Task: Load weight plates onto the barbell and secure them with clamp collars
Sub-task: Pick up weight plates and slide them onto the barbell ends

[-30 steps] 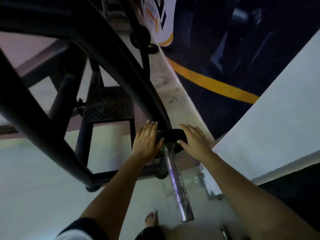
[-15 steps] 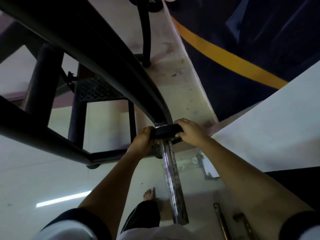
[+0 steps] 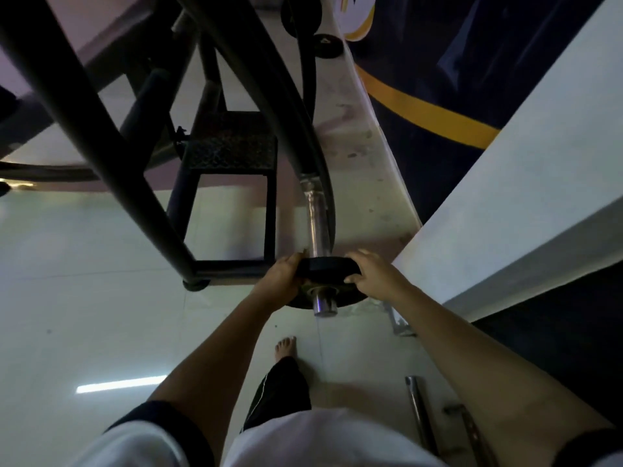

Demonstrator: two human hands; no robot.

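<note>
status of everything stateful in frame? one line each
weight plate: on the sleeve, near its outer end, gripped from both sides
barbell sleeve: bare inboard of the plate, tip sticking out
left hand: closed on plate edge
right hand: closed on plate edge

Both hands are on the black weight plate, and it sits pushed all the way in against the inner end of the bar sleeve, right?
Not quite. In the head view both hands, left and right, do grip the black weight plate, but it sits near the outer tip of the bar sleeve, with bare metal showing beyond it toward the inner end.
</note>
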